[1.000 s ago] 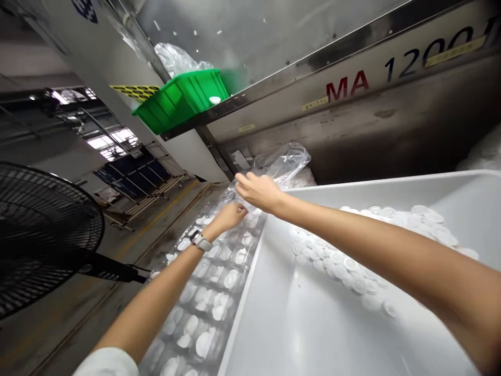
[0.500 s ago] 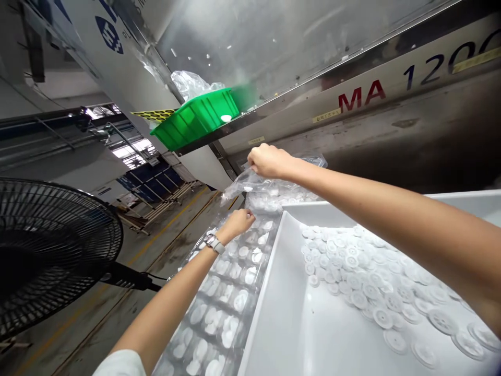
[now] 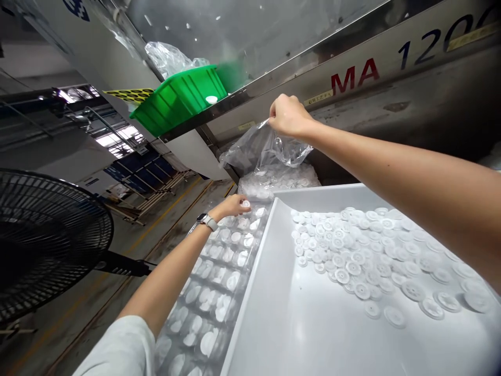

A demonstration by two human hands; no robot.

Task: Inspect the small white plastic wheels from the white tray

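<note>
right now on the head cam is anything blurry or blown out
In the head view, the far end of the green plastic bin smears into blur, the bright window is blown out, the clear plastic bag shows glare, and the wide lens bends and tilts the scene; the white discs look sharp.

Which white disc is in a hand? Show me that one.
The white plastic disc at the fingertips of the left hand. Unlike the others, lying in the clear tray or the white bin, it alone is gripped.
</note>
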